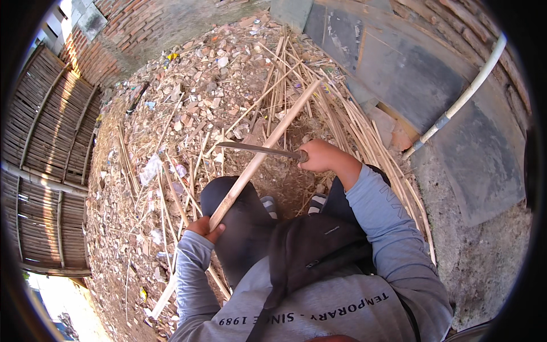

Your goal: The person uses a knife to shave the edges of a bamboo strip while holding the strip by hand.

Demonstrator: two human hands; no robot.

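A long split bamboo strip (289, 118) slants from lower left to upper right in front of my bent knees. My left hand (205, 228) is closed around its lower part, and the strip's tail runs on past my left forearm. My right hand (320, 156) grips the short handle of a long-bladed knife (242, 147), a machete in shape. The dark blade points left and crosses the strip above my left knee. Whether its edge bites into the bamboo, I cannot tell.
Many bamboo strips (347, 128) lie piled ahead and along my right. Rubble, stones and litter (194, 108) cover the ground. A woven bamboo panel (48, 114) stands at left, a brick wall (131, 34) behind. Dark boards (399, 74) and a pale pipe (464, 97) lean at right.
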